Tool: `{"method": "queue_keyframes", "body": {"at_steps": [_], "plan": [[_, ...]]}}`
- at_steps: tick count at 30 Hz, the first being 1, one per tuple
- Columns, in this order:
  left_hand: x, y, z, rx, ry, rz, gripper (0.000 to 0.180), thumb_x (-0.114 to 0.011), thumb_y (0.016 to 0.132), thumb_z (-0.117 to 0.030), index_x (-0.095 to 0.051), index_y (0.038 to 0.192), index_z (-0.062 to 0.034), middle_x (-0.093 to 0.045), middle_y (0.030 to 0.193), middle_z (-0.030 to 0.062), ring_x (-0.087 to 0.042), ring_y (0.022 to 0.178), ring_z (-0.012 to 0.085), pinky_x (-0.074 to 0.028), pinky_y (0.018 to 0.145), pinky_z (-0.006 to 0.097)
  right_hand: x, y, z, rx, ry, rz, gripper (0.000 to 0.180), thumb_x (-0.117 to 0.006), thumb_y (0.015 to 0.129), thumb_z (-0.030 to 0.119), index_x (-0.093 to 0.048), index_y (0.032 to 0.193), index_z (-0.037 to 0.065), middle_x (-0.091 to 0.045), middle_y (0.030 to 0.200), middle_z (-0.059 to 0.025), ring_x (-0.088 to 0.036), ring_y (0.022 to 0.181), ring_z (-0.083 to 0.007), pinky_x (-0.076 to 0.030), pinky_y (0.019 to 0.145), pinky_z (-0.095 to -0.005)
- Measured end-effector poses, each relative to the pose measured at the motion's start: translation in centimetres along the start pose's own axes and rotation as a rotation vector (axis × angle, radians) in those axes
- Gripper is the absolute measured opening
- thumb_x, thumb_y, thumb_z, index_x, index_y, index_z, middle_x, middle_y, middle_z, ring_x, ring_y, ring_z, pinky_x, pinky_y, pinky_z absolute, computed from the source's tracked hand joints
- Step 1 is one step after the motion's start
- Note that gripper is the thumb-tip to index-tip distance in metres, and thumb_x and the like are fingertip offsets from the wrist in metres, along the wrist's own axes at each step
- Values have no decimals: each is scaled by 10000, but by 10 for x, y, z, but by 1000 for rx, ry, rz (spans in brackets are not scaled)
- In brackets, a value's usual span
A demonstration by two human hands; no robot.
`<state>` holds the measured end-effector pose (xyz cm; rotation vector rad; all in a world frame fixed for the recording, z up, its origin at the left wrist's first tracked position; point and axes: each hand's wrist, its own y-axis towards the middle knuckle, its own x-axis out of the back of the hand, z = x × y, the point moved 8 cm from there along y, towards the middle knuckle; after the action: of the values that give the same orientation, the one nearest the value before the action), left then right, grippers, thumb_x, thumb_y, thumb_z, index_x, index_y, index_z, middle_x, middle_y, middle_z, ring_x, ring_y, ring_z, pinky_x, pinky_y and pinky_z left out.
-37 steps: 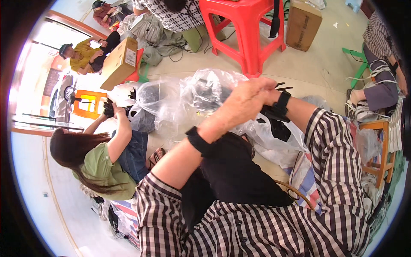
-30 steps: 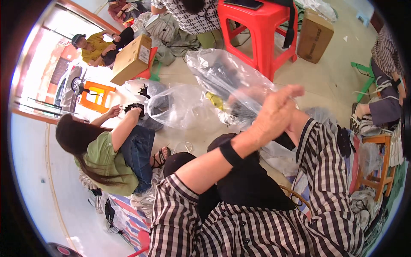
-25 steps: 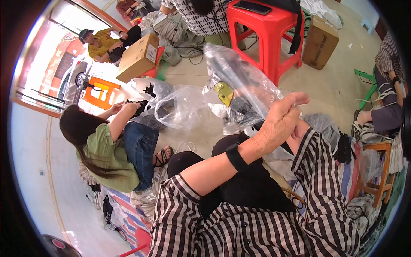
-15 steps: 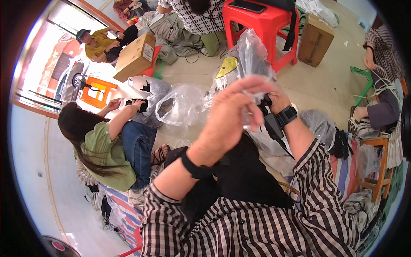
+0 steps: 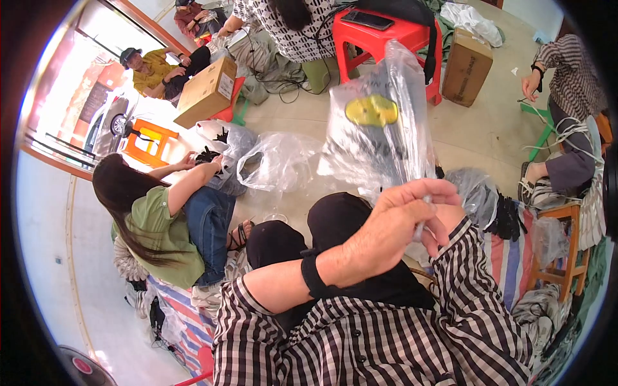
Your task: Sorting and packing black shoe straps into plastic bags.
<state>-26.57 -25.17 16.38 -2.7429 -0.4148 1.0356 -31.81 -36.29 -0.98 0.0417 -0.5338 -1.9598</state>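
Observation:
My left hand [image 5: 409, 222] is closed in front of my chest, its curled fingers around a twisted, pale piece of plastic. A large clear plastic bag [image 5: 376, 145] with a yellow printed patch and dark lettering stands up beyond it, over the floor. The twisted piece seems to be part of this bag. Only the forearm of my right arm shows, behind my left hand; my right hand is hidden behind the left hand and the bag. A black band circles my left wrist.
An open clear bag [image 5: 277, 164] lies on the floor to the left, near a seated person in green [image 5: 161, 225] handling black items. Ahead stand a red stool [image 5: 386, 35] with a phone on it and a cardboard box [image 5: 468, 67]. Black gloves [image 5: 508, 219] lie at right.
My left hand has moved right and down, toward my chest. The bag with the yellow patch has swung upright and spread out. My right hand and its watch have dropped behind the left hand.

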Motion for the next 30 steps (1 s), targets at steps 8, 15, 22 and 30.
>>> {"method": "queue_keyframes", "body": {"at_steps": [8, 15, 22, 30], "plan": [[-1, -14, -80, -281, -56, -29, 340, -440, 826, -7, -447, 1158, 67, -549, 1063, 221, -613, 785, 239, -494, 756, 333, -47, 96, -94, -212, -402, 205, 424, -470, 846, 172, -413, 1245, 41, -506, 1186, -167, -497, 1090, -268, -386, 925, -363], [125, -15, -67, -196, -105, -161, 326, -456, 853, -81, -465, 1158, 35, -562, 1043, 224, -591, 867, 221, -435, 874, 384, -91, 31, -100, -171, -638, 502, 396, -557, 726, 112, -480, 1092, -16, -561, 979, -229, -521, 944, -367, -420, 765, -418], [141, -49, -64, -169, 25, -254, 287, -475, 838, -67, -508, 1102, 39, -592, 854, 150, -499, 613, 131, -466, 677, 304, -117, 32, -30, -96, -501, 619, 420, -540, 727, 48, -454, 1136, 3, -529, 1089, -180, -486, 1051, -334, -395, 889, -389], [154, -67, -81, -324, -47, -335, 285, -457, 858, -57, -466, 1131, 25, -547, 902, 157, -382, 559, 109, -380, 582, 252, -104, 44, -2, 32, -451, 480, 508, -584, 709, 25, -430, 1193, 44, -481, 1196, -137, -444, 1122, -318, -389, 921, -389]]}}
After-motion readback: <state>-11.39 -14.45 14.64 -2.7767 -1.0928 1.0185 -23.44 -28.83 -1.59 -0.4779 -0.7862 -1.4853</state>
